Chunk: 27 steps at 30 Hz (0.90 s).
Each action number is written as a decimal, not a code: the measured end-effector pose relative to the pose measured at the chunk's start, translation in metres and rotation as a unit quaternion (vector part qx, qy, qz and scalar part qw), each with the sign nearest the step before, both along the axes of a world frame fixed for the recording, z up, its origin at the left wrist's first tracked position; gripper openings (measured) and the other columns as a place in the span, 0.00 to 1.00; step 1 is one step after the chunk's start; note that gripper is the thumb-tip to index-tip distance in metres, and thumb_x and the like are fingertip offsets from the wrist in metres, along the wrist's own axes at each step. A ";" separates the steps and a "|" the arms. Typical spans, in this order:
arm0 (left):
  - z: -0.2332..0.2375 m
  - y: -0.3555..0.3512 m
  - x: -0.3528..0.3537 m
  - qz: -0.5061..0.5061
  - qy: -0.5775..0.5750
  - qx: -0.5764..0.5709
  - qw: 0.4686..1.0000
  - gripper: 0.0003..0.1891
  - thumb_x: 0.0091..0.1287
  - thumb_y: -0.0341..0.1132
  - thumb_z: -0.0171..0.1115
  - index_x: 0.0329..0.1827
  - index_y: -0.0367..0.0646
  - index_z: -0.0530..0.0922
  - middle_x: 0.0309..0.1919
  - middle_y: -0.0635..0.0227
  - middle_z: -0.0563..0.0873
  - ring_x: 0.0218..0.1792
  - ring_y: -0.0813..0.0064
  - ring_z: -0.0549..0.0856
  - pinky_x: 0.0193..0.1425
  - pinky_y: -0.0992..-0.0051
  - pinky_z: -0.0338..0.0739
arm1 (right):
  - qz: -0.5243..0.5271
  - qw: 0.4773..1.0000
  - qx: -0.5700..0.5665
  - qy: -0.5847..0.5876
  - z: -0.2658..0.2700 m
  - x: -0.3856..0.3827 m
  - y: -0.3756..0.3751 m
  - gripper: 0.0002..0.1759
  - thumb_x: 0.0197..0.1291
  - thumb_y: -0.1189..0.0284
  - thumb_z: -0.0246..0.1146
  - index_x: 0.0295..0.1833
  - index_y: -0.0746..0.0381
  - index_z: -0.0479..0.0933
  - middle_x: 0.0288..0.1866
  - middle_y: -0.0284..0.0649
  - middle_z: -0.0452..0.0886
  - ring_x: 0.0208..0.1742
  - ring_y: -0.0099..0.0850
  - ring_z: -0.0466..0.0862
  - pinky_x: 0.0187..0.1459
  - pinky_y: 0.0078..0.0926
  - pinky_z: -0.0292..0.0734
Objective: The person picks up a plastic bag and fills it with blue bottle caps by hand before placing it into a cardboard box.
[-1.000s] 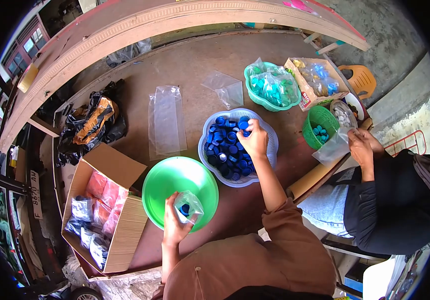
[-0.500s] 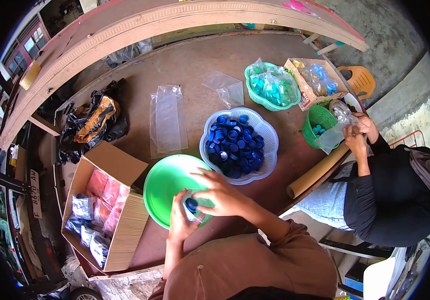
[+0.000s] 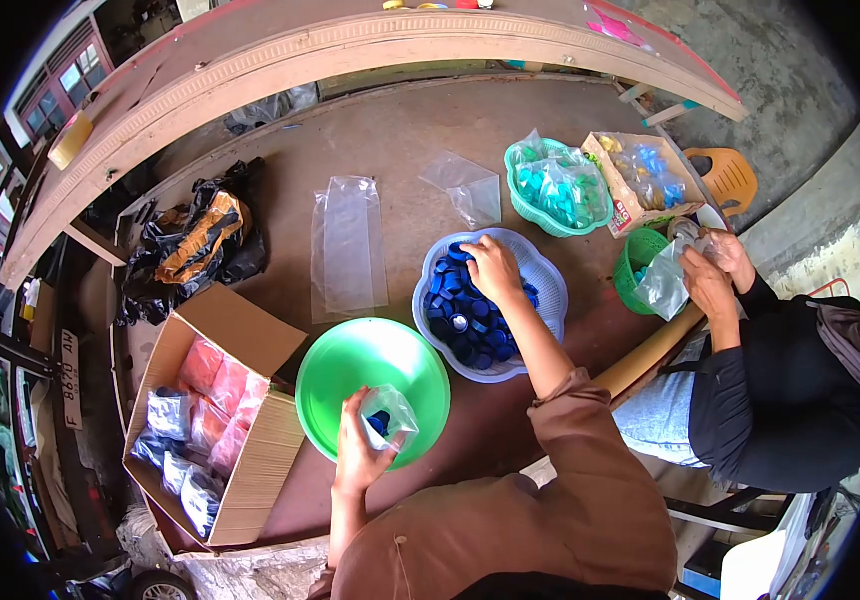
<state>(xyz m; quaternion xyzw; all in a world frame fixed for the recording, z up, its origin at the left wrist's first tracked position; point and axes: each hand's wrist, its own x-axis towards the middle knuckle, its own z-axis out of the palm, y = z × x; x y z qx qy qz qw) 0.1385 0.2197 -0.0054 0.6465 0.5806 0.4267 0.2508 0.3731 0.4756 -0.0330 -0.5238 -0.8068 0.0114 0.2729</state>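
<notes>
On the worktop [image 3: 400, 150], a green bowl [image 3: 345, 360] sits just beside a white basket [image 3: 548, 300]. The right hand [image 3: 495, 268] lies curled on the basket's blue caps [image 3: 455, 315]; its grip cannot be told. The left hand [image 3: 358, 458] pinches a clear bag [image 3: 390, 410] over the bowl's near rim.

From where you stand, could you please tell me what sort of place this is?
Probably a small sorting and packing workshop: a white basket of blue caps, empty clear bags laid out flat, and a cardboard box of filled packets.
</notes>
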 end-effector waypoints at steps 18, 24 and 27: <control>0.004 -0.007 0.007 -0.001 -0.013 0.019 1.000 0.42 0.41 0.29 0.71 0.61 0.35 0.58 0.50 0.50 0.71 0.52 0.53 0.73 0.57 0.63 0.68 | 0.301 0.824 -0.245 0.413 0.068 -0.026 -0.128 0.11 0.54 0.67 0.62 0.37 0.64 0.77 0.44 0.39 0.75 0.48 0.30 0.75 0.49 0.25 0.68; 0.000 -0.003 0.011 -0.022 -0.013 0.012 1.000 0.42 0.41 0.29 0.71 0.61 0.33 0.57 0.50 0.48 0.70 0.52 0.53 0.73 0.57 0.63 0.68 | 0.372 0.875 -0.208 0.228 0.078 -0.047 -0.151 0.16 0.52 0.68 0.66 0.46 0.62 0.77 0.52 0.47 0.74 0.57 0.41 0.71 0.59 0.37 0.64; 0.000 -0.005 0.008 -0.005 -0.030 -0.010 0.999 0.42 0.42 0.29 0.70 0.61 0.33 0.57 0.51 0.48 0.70 0.52 0.53 0.73 0.58 0.62 0.67 | 0.083 0.909 -0.184 0.364 0.044 -0.020 -0.090 0.09 0.52 0.75 0.62 0.40 0.63 0.77 0.30 0.40 0.79 0.27 0.32 0.79 0.30 0.25 0.74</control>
